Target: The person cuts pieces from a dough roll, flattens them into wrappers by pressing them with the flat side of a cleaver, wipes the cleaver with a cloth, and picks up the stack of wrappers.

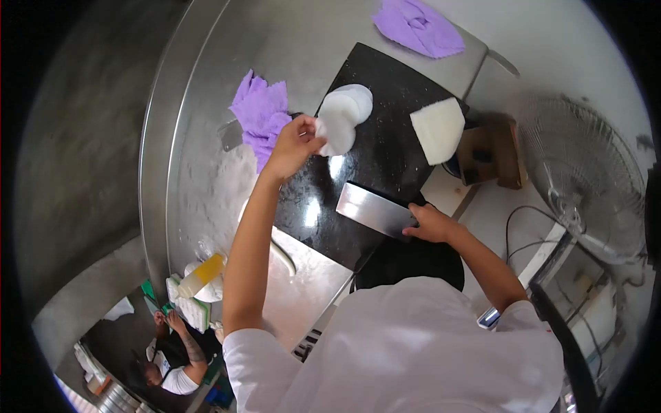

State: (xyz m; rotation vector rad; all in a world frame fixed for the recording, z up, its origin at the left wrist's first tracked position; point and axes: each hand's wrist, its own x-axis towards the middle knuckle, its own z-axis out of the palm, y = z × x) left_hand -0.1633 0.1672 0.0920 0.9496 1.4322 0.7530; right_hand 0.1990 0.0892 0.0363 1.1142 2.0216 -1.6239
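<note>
My left hand (296, 144) pinches the edge of a thin white round dough wrapper (335, 136) over the dark board (392, 82). More white rounds (351, 103) lie overlapping just beyond it. In my right hand (432, 224) is the handle of a broad-bladed cleaver (374, 210), held low over the near part of the board. The board's dark surface looks wet or oily. A thick white pad (439, 131) with one pointed end rests on the board's right side; I cannot tell what it is made of.
Purple cloths (261, 113) lie left of the board, with another purple cloth (418, 27) at the back. A fan (578, 172) and a cardboard box (489, 151) stand right. Lower left are a bottle of yellow liquid (202, 275) and another person (175, 361).
</note>
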